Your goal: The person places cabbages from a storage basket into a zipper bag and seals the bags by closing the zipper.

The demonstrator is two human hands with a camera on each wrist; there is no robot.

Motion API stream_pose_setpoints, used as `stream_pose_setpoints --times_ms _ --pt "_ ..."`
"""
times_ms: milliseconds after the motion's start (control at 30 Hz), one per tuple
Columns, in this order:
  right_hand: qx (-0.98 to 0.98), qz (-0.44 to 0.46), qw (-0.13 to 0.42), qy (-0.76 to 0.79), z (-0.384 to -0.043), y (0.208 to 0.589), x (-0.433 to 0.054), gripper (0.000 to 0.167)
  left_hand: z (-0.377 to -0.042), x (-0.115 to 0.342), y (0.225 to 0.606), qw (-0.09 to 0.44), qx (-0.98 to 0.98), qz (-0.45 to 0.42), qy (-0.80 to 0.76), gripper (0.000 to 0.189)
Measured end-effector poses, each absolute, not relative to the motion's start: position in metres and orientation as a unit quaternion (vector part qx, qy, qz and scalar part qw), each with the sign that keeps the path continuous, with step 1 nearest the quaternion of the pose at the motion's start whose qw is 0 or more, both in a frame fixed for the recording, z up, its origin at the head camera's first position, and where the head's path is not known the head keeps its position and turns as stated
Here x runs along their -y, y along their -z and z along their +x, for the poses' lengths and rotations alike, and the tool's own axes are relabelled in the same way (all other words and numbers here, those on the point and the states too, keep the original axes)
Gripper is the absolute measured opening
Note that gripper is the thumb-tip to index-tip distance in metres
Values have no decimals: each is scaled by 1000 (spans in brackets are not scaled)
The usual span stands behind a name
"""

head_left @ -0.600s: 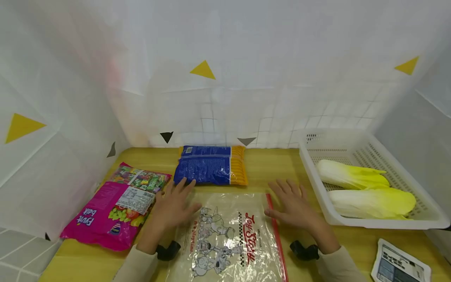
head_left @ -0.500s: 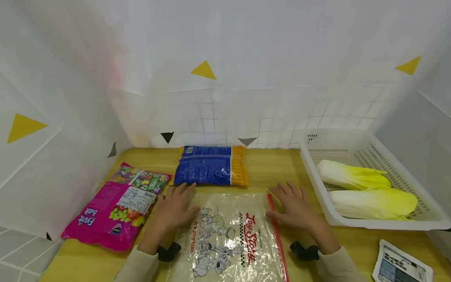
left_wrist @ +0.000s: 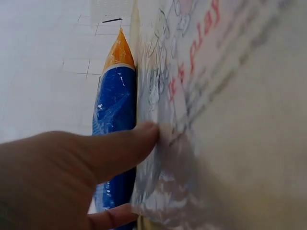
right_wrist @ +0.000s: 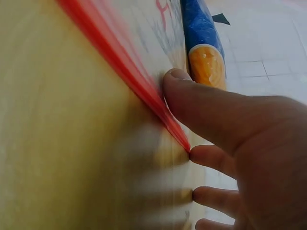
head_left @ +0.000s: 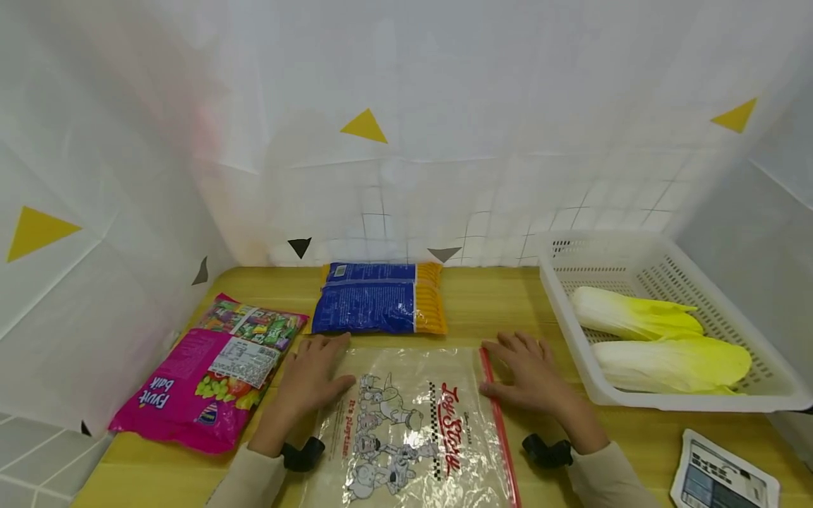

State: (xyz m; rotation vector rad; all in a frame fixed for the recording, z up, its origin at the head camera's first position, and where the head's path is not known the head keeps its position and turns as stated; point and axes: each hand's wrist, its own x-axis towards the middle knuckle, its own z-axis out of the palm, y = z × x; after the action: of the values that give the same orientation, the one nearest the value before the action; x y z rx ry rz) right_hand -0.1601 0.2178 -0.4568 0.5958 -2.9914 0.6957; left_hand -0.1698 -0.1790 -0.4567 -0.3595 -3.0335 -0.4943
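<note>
A clear plastic zip bag with a red seal strip and printed cartoon figures lies flat in front of me. My left hand is at its far left corner, fingers spread; in the left wrist view the thumb is laid against the plastic. At the far right corner is my right hand, its fingers spread too. The right wrist view shows its index fingertip right at the end of the red strip, with the thumb apart from it. Beyond the bag lies a blue and orange packet.
A pink candy bag lies on the left of the yellow table. On the right, a white plastic basket holds two napa cabbages. Nearer me is a white-edged flat packet. White sheeting encloses the back and sides.
The fingers of both hands have come down toward the far corners of the zip bag. The zip bag and the other things have stayed in place.
</note>
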Motion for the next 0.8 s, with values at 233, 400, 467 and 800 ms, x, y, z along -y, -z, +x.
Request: stream_pose_setpoints --times_ms 233,400,467,800 --pt "953 195 11 -231 -161 462 -217 77 -176 182 459 49 962 -86 253 47" --pt "951 192 3 -244 -162 465 -218 78 -178 185 462 92 953 -98 270 16" --pt "950 190 0 -249 -162 465 -218 78 -180 186 464 101 950 -101 278 9" --pt "939 180 17 -292 -165 469 -217 70 -183 191 467 100 927 -91 351 5"
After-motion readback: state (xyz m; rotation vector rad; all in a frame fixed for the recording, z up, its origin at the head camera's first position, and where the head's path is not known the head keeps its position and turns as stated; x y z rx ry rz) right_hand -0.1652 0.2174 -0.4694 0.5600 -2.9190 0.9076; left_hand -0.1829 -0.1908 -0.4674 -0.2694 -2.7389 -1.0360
